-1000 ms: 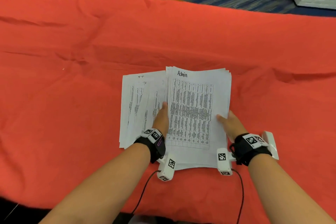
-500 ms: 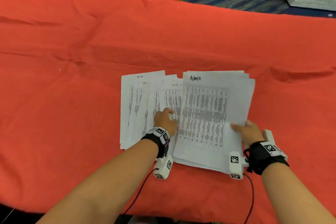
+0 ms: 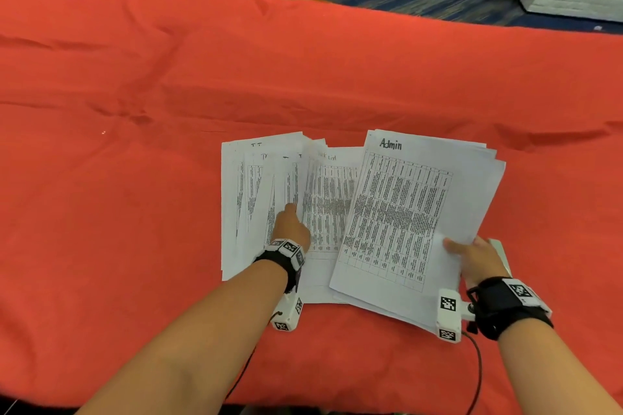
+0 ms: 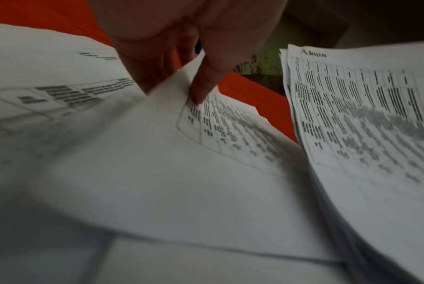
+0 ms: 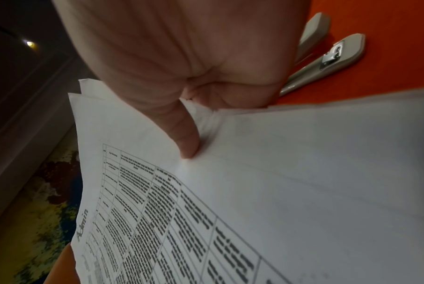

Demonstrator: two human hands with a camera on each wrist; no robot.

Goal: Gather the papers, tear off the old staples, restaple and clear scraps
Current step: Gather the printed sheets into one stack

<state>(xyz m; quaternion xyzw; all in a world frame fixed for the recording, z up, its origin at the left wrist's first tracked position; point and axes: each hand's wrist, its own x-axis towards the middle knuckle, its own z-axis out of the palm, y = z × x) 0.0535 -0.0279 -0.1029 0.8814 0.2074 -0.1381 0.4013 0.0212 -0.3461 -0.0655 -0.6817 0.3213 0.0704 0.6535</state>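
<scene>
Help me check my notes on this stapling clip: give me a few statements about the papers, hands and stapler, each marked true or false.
1. The right hand grips the bundle headed "Admin", thumb on top. True.
2. The left hand holds the stapler. False: it rests on the papers fanned out to the left, and the grey stapler lies on the cloth by the right hand.
3. The table is covered with a red cloth. True.
4. The Admin bundle lies square with the other sheets. False: it is turned clockwise, overlapping the sheet beside it.
5. The stapler stands on top of the papers. False: it sits on the cloth beside them.
</scene>
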